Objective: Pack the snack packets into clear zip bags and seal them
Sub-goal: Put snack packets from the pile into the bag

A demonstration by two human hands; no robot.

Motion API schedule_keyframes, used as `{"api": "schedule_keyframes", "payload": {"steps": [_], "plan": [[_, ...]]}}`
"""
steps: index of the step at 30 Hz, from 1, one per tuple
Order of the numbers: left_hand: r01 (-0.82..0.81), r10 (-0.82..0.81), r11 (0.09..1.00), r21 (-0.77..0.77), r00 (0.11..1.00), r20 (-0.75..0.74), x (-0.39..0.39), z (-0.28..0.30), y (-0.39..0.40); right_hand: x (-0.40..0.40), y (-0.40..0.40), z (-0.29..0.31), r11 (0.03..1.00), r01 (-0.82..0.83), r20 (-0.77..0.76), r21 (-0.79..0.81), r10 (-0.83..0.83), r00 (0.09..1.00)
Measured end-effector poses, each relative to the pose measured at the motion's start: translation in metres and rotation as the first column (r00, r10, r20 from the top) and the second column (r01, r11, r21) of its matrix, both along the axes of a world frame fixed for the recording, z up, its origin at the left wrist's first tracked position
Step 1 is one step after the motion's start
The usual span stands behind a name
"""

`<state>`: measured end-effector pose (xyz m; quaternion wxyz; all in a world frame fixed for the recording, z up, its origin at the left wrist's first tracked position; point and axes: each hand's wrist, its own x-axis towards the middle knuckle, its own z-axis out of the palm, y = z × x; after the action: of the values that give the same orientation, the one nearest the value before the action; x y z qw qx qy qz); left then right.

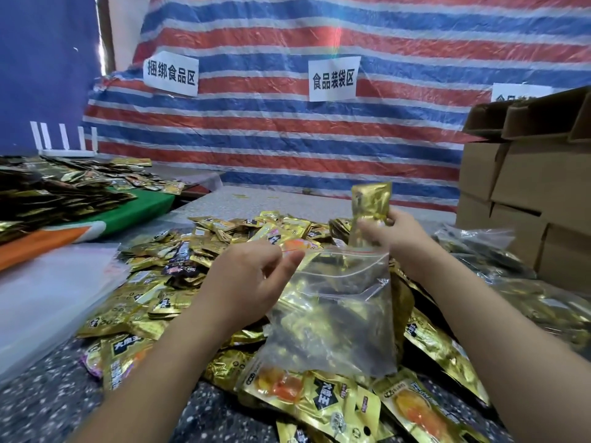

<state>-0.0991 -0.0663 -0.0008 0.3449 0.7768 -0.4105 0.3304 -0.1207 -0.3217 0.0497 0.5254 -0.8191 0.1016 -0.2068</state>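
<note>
The left hand (pixel 246 279) is pinching the left end of the mouth of a clear zip bag (pixel 332 314) between thumb and forefinger, and the other fingers are curling loosely under it. The bag is hanging over the middle of the worktop (pixel 48 407), its red-lined mouth is standing open, and several gold packets are already lying inside it. The right hand (pixel 396 235) is gripping one gold snack packet (pixel 371 203) with fingers and thumb clamped on its lower half. This packet is standing almost upright, and its lower end is entering the right side of the bag mouth, while its upper end is sticking up above the hand.

A big heap of loose snack packets (pixel 198 260) is covering the middle of the speckled worktop, from under the bag to the near edge. At the left edge a stack of empty clear bags (pixel 48 298) is lying flat. Filled clear bags (pixel 479 247) are lying near the right edge, just beside brown cardboard boxes (pixel 524 199) that are standing in a stack. Behind the worktop a red, white and blue striped tarp (pixel 287 132) is hanging, with white paper signs (pixel 332 79) fixed on it. A second table at the far left is carrying more packets (pixel 64 187) on a green cloth (pixel 144 209).
</note>
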Motion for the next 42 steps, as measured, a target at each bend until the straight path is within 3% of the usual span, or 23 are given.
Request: {"api": "schedule_keyframes", "payload": {"steps": [3,5,7,8,12,18,21,24,27,29,32,34,36,39,42], "plan": [[0.008,-0.008,1.0,0.015,0.999,-0.031,-0.001,-0.001,-0.001,-0.018,0.007,0.023,0.888,-0.114,0.218,0.446,0.016,0.976],[0.026,-0.025,1.0,0.016,0.999,-0.042,-0.001,-0.001,-0.002,-0.035,0.013,0.037,0.771,-0.302,0.356,0.561,0.105,0.928],[0.039,-0.038,0.999,0.013,0.998,-0.044,-0.003,-0.001,-0.003,-0.051,0.022,0.042,0.715,-0.47,0.451,0.518,0.239,0.86],[0.046,-0.046,0.999,0.009,0.998,-0.041,-0.004,-0.001,-0.004,-0.056,0.028,0.041,0.733,-0.506,0.461,0.454,0.293,0.838],[0.074,-0.075,0.997,-0.028,0.997,-0.012,-0.005,-0.001,-0.005,-0.066,0.054,0.026,0.915,-0.402,0.352,0.032,0.366,0.861],[0.065,-0.066,0.998,-0.027,0.997,-0.046,-0.003,-0.003,-0.006,-0.069,0.053,0.0,0.932,-0.327,0.256,-0.155,0.358,0.898],[0.072,-0.072,0.997,-0.011,0.995,-0.065,-0.002,-0.004,-0.007,-0.074,0.046,-0.012,0.929,-0.347,0.231,-0.128,0.368,0.901],[0.083,-0.082,0.996,0.014,0.992,-0.096,-0.002,-0.005,-0.009,-0.076,0.043,-0.017,0.901,-0.427,0.296,0.073,0.389,0.872],[0.103,-0.101,0.995,0.016,0.991,-0.09,-0.005,-0.006,-0.012,-0.074,0.046,-0.018,0.902,-0.404,0.381,0.15,0.325,0.866],[0.12,-0.12,0.993,-0.002,0.989,-0.086,-0.007,-0.007,-0.013,-0.074,0.05,-0.02,0.926,-0.367,0.379,0.088,0.31,0.872],[0.131,-0.133,0.991,-0.024,0.984,-0.117,-0.006,-0.007,-0.013,-0.077,0.05,-0.026,0.949,-0.255,0.302,-0.187,0.303,0.904],[0.134,-0.137,0.99,-0.032,0.982,-0.134,-0.006,-0.008,-0.013,-0.079,0.045,-0.026,0.932,-0.221,0.287,-0.287,0.303,0.909],[0.134,-0.139,0.99,-0.044,0.98,-0.141,-0.006,-0.008,-0.013,-0.082,0.043,-0.024,0.946,-0.258,0.352,-0.196,0.314,0.882],[0.141,-0.149,0.988,-0.058,0.975,-0.167,-0.007,-0.009,-0.015,-0.083,0.047,-0.018,0.938,-0.338,0.535,0.074,0.249,0.807],[0.158,-0.17,0.985,-0.074,0.967,-0.188,-0.009,-0.011,-0.019,-0.082,0.052,-0.018,0.949,-0.312,0.553,0.039,0.239,0.798]]}}
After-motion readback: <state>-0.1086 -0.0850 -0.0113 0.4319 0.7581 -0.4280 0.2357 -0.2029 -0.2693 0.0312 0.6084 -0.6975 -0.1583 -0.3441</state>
